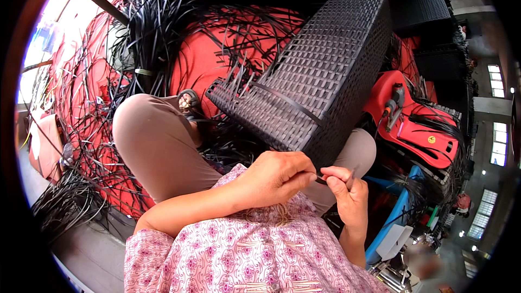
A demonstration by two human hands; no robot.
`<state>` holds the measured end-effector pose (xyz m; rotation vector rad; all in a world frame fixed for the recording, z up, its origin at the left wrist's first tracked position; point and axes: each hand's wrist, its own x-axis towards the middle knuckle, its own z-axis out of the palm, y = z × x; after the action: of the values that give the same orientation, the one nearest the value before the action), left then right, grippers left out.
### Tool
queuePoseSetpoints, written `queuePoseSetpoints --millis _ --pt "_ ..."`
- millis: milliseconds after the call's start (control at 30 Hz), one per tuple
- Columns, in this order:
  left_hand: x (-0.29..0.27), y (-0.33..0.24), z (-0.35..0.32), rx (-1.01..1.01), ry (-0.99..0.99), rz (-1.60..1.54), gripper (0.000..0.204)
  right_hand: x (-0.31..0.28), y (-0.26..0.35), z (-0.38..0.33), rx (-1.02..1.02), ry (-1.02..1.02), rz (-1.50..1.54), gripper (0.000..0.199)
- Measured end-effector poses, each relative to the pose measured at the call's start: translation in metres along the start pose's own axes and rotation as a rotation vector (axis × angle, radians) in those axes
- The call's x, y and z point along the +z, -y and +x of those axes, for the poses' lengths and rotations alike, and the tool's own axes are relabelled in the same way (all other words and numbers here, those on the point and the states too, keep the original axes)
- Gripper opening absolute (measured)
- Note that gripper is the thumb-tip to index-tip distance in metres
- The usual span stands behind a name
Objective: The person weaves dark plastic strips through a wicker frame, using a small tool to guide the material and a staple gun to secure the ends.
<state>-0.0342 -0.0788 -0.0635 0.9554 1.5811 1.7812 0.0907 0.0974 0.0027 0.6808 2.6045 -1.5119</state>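
My left hand (pixel 279 176) and my right hand (pixel 351 198) meet in front of my body, both closed in a pinch. Between their fingertips runs a short piece of thin dark strip (pixel 319 177); most of it is hidden by the fingers. Just beyond the hands a black woven wicker panel (pixel 320 59), boxy in form, leans between my knees. Its near lower corner lies close to my left knuckles. One loose flat strip (pixel 287 100) crosses its woven face, and unwoven strip ends stick out from its left edge.
Red cloth (pixel 201 49) strewn with black strips covers the floor ahead, with a tied strip bundle (pixel 149 59) on it. At right are a red plastic seat (pixel 418 125) bearing a power tool (pixel 393 106), and a blue crate (pixel 399 209). More wicker pieces (pixel 420 8) stand behind.
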Motion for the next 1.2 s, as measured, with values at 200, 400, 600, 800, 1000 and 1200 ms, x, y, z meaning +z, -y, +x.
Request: queuePoseSetpoints --millis 200,400,600,800,1000,1200 --pt "-0.006 0.010 0.011 -0.225 -0.005 -0.229 0.012 -0.007 0.007 0.010 0.043 0.041 -0.010 0.018" --pt "-0.028 0.037 0.040 -0.048 -0.383 0.165 0.015 -0.017 -0.007 0.016 0.124 -0.152 0.020 0.016" --pt "-0.043 0.067 0.064 0.062 -0.271 0.435 0.023 -0.027 -0.004 0.027 0.111 -0.224 0.034 0.016" --pt "-0.041 0.085 0.064 0.046 -0.189 0.385 0.023 -0.033 0.000 0.041 0.091 -0.235 -0.015 0.017" --pt "-0.039 0.076 0.065 -0.083 -0.226 0.391 0.025 -0.030 0.001 0.060 0.136 -0.228 -0.053 0.016" --pt "-0.032 0.079 0.065 -0.237 -0.285 0.264 0.033 -0.024 0.008 0.073 0.168 -0.200 -0.109 0.016"
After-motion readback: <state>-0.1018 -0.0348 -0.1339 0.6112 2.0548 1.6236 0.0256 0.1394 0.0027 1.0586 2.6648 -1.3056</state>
